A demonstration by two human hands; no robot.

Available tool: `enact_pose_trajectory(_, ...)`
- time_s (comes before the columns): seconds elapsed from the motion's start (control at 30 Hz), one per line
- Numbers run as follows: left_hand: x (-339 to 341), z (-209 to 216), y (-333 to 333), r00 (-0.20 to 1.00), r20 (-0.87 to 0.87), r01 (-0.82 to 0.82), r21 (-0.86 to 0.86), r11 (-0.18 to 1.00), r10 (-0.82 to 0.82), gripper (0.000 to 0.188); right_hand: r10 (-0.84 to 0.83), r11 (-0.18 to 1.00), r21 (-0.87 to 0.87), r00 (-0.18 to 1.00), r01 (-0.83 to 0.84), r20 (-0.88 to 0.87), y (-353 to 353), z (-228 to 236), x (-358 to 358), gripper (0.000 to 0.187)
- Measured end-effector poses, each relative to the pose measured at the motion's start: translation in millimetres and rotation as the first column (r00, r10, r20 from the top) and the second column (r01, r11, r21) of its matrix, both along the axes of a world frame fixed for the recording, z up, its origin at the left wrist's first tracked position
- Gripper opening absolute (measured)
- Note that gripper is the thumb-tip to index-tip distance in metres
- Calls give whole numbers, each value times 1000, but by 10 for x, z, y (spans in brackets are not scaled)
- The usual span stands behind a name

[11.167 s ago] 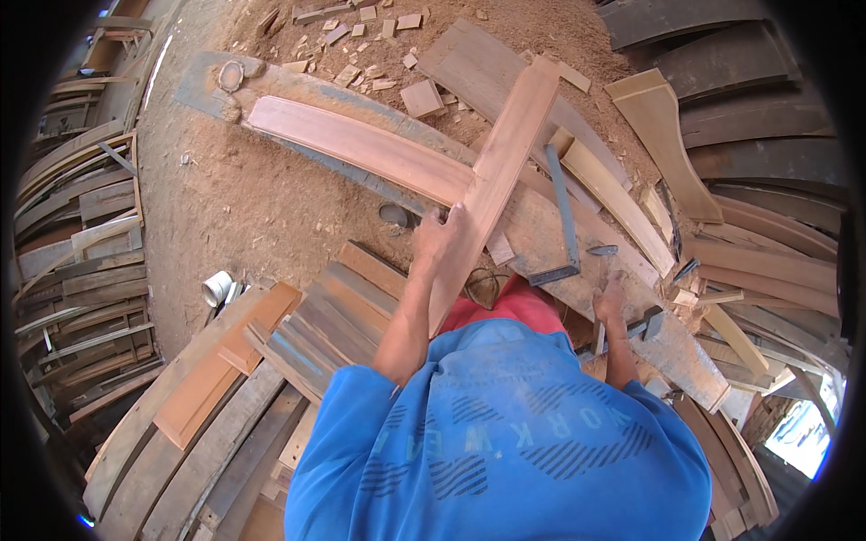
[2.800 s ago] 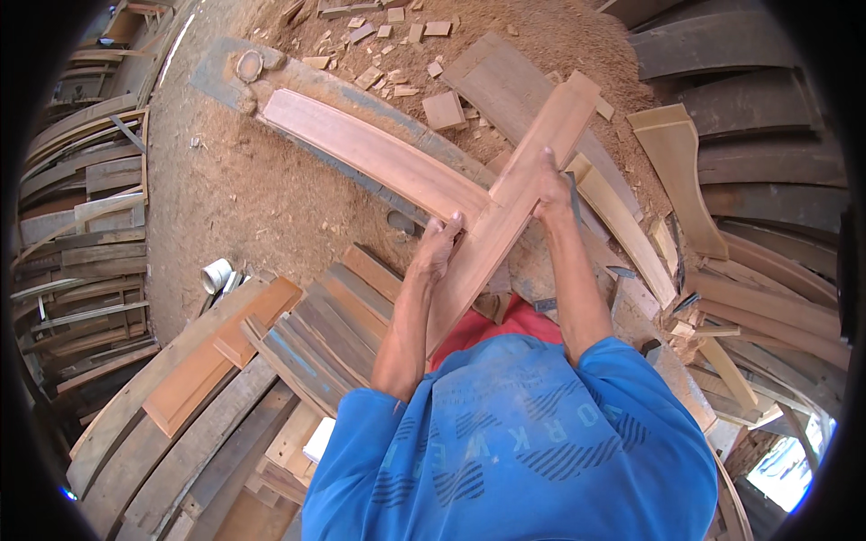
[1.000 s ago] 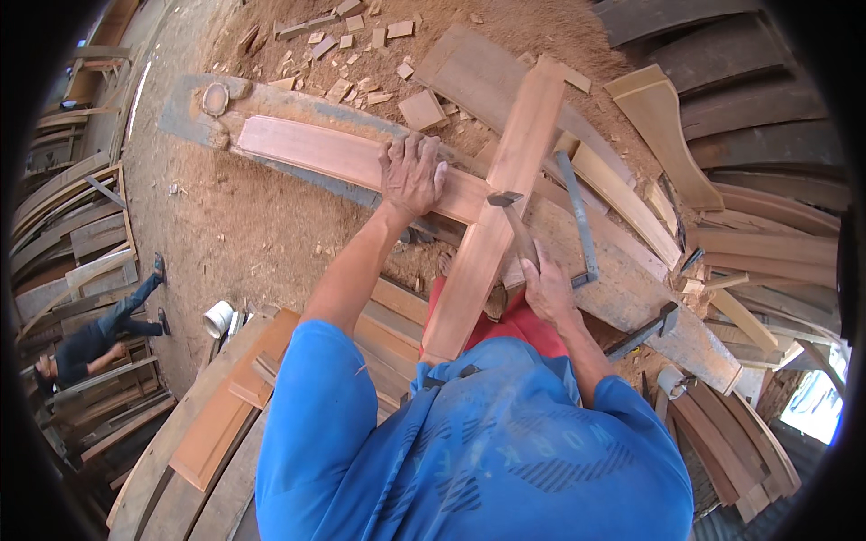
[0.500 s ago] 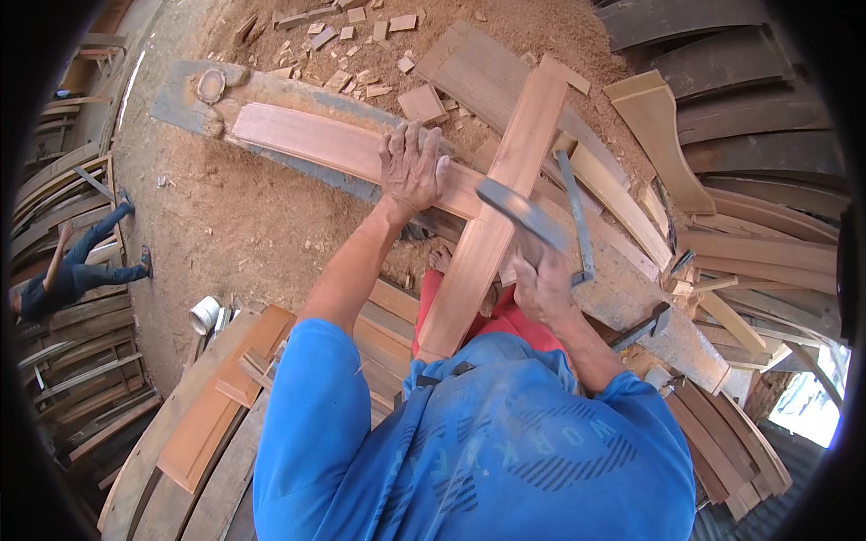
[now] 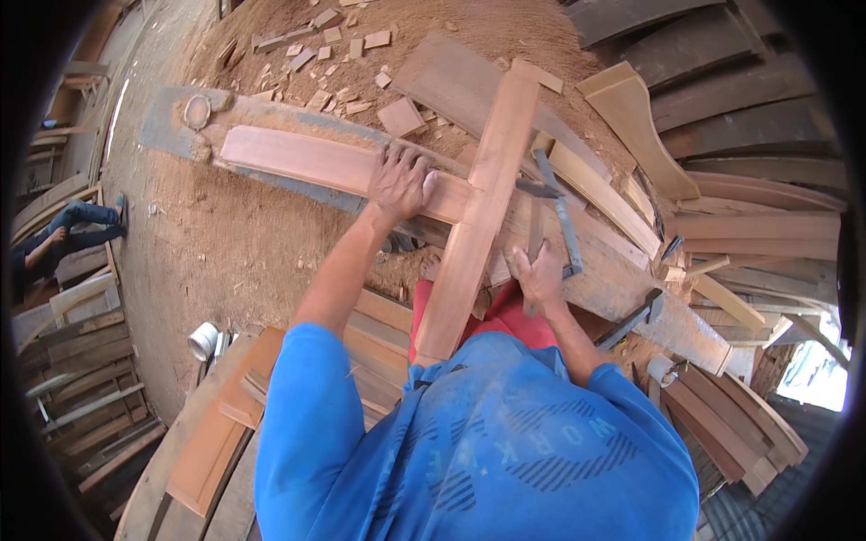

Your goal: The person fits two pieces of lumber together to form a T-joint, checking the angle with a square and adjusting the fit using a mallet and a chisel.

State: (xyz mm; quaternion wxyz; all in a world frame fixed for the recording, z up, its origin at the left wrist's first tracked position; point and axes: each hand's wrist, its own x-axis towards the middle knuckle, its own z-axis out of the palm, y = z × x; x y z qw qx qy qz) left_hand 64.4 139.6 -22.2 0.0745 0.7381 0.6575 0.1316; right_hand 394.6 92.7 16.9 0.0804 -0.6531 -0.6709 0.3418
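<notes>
A long moulded wooden board (image 5: 298,160) lies on the work bench and butts against a crossing wooden piece (image 5: 475,212), forming a T-shaped joint. My left hand (image 5: 401,183) grips the moulded board near that joint, its fingers curled over the far edge. My right hand (image 5: 541,278) is closed round the upright handle of a hammer (image 5: 538,188). The hammer's head hangs just right of the crossing piece, apart from it. Beside it, a blue-grey metal square (image 5: 566,221) rests on the bench.
The worn bench plank (image 5: 622,293) runs diagonally, with a dark clamp-like tool (image 5: 631,320) on it. Small wood offcuts (image 5: 377,39) lie in sawdust beyond. Curved boards (image 5: 749,117) are stacked at right, panels (image 5: 203,455) near left. A person (image 5: 68,239) is at far left.
The hammer has moved off the crossing piece to its right, and its handle is now more upright. My left hand keeps its place on the board. The person at far left has changed posture.
</notes>
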Motion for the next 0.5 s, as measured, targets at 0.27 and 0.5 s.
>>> enact_pose_trajectory(0.27, 164, -2, 469, 972, 76, 232, -440, 867, -222, 54, -119, 993, -4, 993, 120, 4, -579, -571, 73, 43)
enact_pose_trajectory(0.5, 370, 106, 685, 956, 180, 293, -662, 690, -233, 73, -132, 988, -81, 991, 134, 37, -657, -455, -76, 44)
